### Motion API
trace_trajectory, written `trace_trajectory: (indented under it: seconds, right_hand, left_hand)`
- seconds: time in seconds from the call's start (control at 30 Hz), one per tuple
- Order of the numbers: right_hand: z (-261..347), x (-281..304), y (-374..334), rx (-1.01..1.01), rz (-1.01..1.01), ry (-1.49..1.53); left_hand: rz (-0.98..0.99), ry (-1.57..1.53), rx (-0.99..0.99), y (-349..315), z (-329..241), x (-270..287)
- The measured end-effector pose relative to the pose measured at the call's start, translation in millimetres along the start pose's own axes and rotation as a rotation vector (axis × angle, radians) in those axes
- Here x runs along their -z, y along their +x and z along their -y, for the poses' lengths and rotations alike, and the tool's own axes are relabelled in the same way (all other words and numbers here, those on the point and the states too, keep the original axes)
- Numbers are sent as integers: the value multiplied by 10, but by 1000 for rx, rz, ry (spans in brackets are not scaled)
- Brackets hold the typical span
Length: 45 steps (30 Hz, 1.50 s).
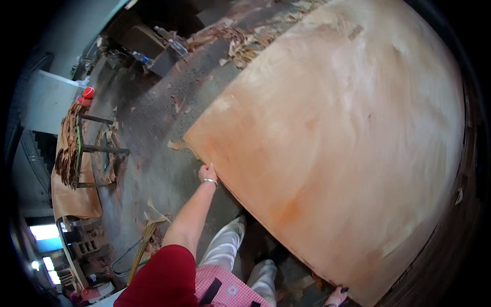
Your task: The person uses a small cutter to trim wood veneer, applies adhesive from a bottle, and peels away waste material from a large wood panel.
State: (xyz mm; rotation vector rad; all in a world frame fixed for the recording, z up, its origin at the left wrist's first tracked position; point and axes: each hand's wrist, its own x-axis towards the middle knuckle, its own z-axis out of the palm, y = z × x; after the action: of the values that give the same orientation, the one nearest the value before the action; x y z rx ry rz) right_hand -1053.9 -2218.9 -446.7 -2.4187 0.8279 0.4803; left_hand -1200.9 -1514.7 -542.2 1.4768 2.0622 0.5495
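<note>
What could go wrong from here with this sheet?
The wood veneer sheet might sag or crack, since the left hand and right hand both grip one long edge. That edge could also splinter into these ungloved hands. Veneer scraps litter the floor beyond, so walking there may risk a slip.

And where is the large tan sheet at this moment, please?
In the head view, the large tan sheet covers most of the right side, with the left hand and the right hand at its near edge.
</note>
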Motion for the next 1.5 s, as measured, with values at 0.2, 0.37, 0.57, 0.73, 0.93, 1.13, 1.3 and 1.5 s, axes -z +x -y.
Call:
trace_trajectory:
  seconds: [0.2,0.37,0.57,0.73,0.93,1.13,1.3,1.5]
  right_hand:
    - [576,-79,-261,-75,-79,55]
    - [89,-48,-44,-31,-144,-69]
    - [310,-19,-178,61,-101,115]
    - [71,-14,-225,-150,-298,414]
    - [-1274,199,-52,-300,-636,295]
    - [-1587,1479,292,-97,-727,177]
    - [-1536,2306,236,8,-690,47]
    - [-955,1826,-317,57,-522,64]
  left_hand:
    - [199,-240,117,-9,-138,-21]
    - [236,-473,150,5,-186,-10]
    - [82,348,-514,-395,-364,457]
    - [636,894,-749,-1261,-411,385]
    - [745,1117,-524,-1440,-826,185]
    - [725,1104,-571,-1253,-654,118]
    - [744,836,-708,-1035,-602,142]
    - [265,97,-181,-817,31,115]
